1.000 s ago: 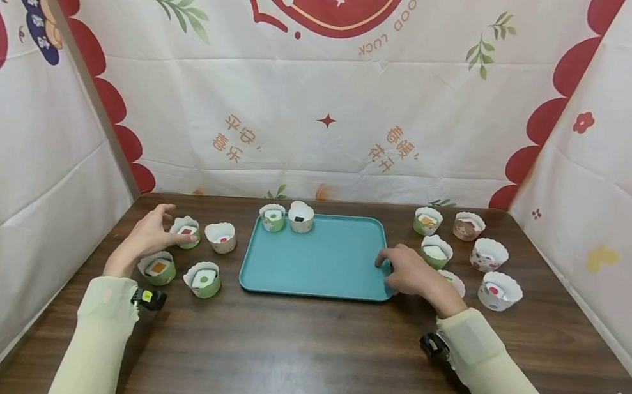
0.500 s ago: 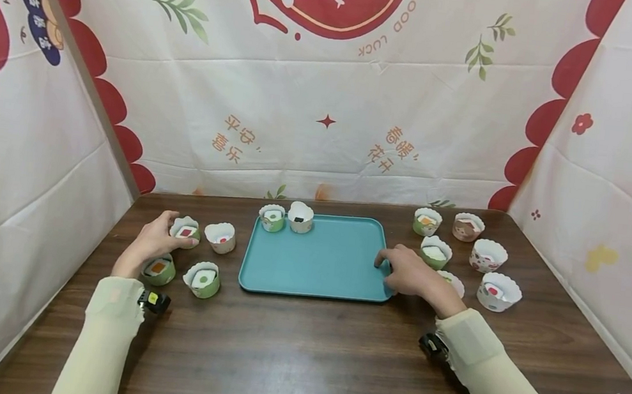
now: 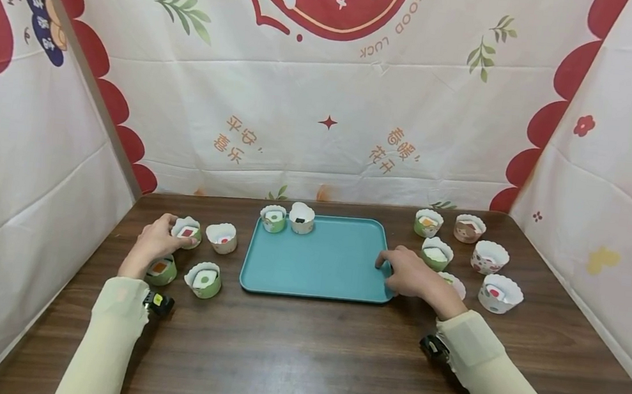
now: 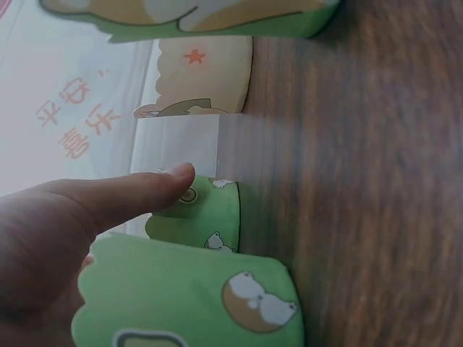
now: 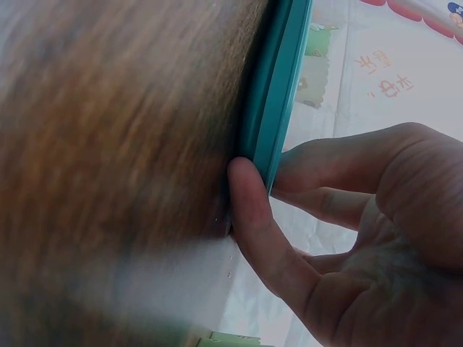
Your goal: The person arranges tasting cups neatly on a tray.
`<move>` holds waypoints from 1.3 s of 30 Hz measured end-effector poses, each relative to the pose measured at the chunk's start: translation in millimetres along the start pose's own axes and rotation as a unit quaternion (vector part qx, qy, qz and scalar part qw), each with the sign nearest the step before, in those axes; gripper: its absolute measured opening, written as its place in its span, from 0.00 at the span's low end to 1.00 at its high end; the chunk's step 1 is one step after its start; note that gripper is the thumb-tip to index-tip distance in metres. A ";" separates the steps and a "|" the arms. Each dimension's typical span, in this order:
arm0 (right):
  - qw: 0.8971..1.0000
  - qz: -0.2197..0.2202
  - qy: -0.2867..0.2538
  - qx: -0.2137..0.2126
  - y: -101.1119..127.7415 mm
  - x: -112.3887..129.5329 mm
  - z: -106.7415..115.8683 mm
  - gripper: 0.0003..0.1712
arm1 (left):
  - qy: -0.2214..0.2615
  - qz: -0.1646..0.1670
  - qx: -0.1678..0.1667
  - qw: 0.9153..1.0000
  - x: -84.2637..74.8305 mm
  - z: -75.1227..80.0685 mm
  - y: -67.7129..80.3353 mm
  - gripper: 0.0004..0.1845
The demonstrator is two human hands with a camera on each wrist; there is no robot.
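Green paper cup (image 3: 187, 221), left of the tray (image 3: 317, 261), sits in the grip of the left hand (image 3: 152, 242), whose thumb lies across its front. The right hand (image 3: 407, 272) pinches the tray's right edge. The cup looks light, its thin wall likely to dent if squeezed; low on opposite sides, below the scalloped rim, seems the best hold. The teal tray seems stiff, perhaps slippery, so its raised edge suits gripping. Toward the tray's far left corner stand a green cup (image 3: 274, 227) and a white cup (image 3: 302, 227). More cups (image 3: 504, 302) flank the tray on the wooden surface (image 3: 298, 362).
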State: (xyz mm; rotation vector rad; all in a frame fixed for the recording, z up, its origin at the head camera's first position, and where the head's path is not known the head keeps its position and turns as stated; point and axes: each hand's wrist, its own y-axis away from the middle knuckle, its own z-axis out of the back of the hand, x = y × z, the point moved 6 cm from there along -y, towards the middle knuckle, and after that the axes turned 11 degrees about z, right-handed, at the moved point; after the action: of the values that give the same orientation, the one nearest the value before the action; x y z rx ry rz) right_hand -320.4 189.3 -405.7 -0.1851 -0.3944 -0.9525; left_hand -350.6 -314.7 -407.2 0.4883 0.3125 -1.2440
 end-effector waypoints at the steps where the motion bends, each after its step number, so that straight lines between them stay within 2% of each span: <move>1: 1.000 0.000 0.000 0.000 -0.1 0.3 -0.1 0.22 | 0.000 0.002 0.000 1.000 0.4 -0.2 -0.3 0.45; 22: 1.000 -0.001 -0.001 0.002 0.6 0.7 -0.4 0.23 | 0.000 0.028 -0.013 1.000 1.5 1.7 1.9 0.41; 30: 1.000 -0.005 -0.003 0.004 -0.2 0.1 0.5 0.23 | 0.012 0.021 -0.027 0.999 -2.8 5.2 4.5 0.43; 39: 1.000 -0.003 -0.003 0.003 -0.7 -0.4 -0.2 0.23 | 0.049 -0.003 -0.070 0.996 -7.2 8.1 4.7 0.40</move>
State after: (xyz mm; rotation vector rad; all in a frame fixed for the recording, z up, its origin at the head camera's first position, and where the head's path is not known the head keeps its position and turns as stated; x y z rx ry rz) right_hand -321.1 189.1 -406.1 -0.1809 -0.4026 -0.9578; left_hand -348.6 -311.9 -395.9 0.4284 0.4809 -1.1977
